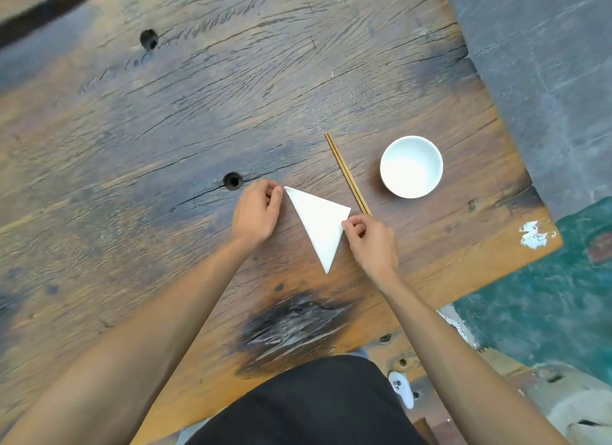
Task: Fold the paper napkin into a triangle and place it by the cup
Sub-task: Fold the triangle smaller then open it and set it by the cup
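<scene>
Your left hand point(256, 212) and right hand point(371, 242) each pinch 1 corner of the triangular napkin point(319, 224), left of the chopsticks point(347, 174) and cup point(411, 166)

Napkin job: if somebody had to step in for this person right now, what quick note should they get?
Left hand: fingertips pinching the napkin's far-left corner.
Right hand: fingertips pinching the napkin's right corner.
Napkin: already a triangle, lying flat on the wooden table, one point toward the person.
Chopsticks lie between the napkin and the white cup, which stands upright to the right.
Done: the fold.
Left: carry the triangle over beside the cup, probably past the chopsticks, and let go.
</scene>
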